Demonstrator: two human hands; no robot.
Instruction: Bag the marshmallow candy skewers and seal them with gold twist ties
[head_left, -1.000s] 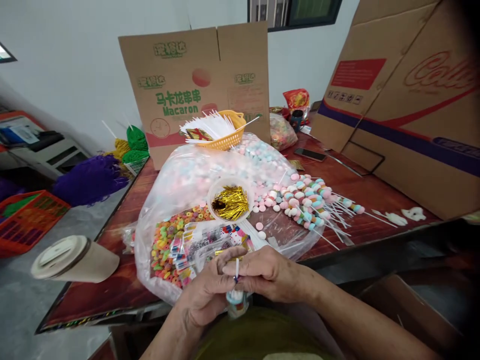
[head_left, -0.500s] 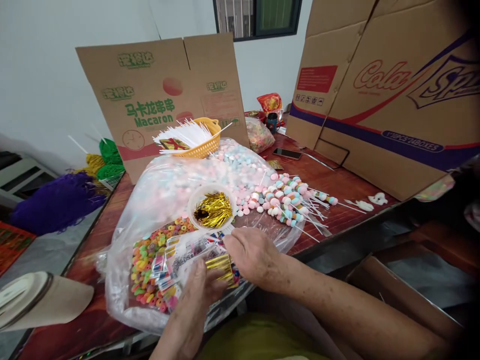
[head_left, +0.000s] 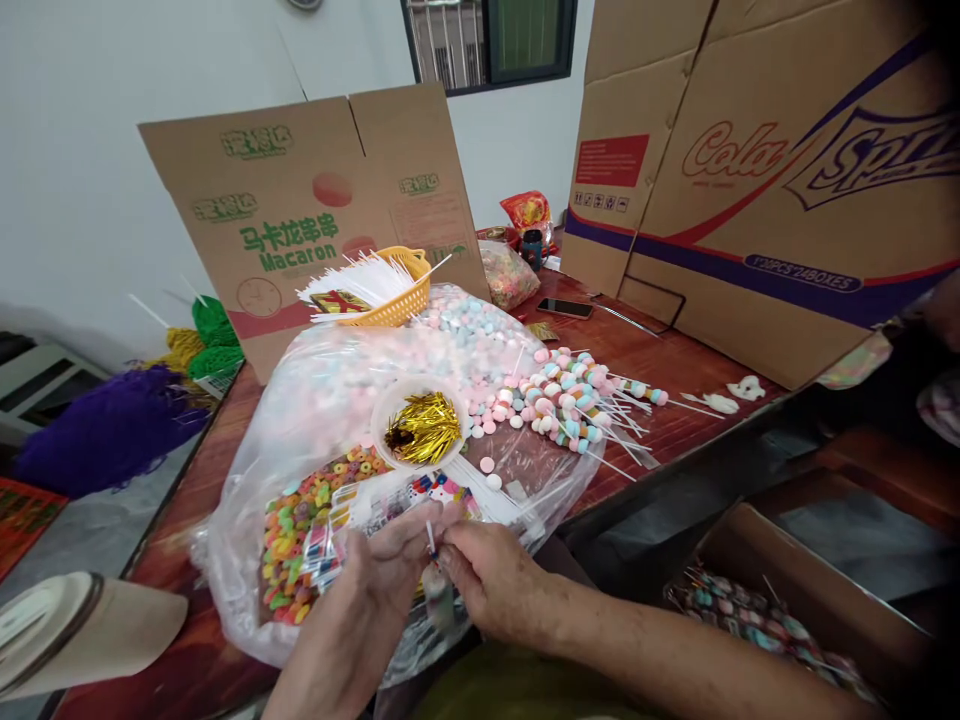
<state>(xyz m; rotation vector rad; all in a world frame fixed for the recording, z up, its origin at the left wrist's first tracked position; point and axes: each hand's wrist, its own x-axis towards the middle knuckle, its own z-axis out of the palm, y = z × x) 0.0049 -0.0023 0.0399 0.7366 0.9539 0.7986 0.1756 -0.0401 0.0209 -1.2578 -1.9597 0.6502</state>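
Note:
My left hand [head_left: 375,580] and my right hand [head_left: 495,575] meet low over the near edge of the plastic sheet. Between them is a candy skewer in a clear wrapper [head_left: 439,598], blurred, its stick pointing up. My left fingers close around the stick, and my right thumb and fingers pinch the wrapper's neck. Just beyond lie printed clear bags [head_left: 390,505] and white sticks [head_left: 480,490]. A round tub [head_left: 382,420] of gold twist ties [head_left: 424,428] stands behind them. Ring-shaped gummies [head_left: 292,540] are heaped left of the bags.
Unwrapped candy skewers [head_left: 570,395] are piled at right, beside a big bag of pastel candies [head_left: 300,380]. A yellow basket [head_left: 409,300] holds white sticks. Cardboard boxes [head_left: 300,210] stand behind. A lidded paper cup [head_left: 127,630] is at left; an open carton [head_left: 825,560] with wrapped skewers sits lower right.
Both hands have come together nearer to me, and the wrapped skewer now shows between them. The gold piece seen by my hands earlier is mostly hidden. The view has shifted slightly right.

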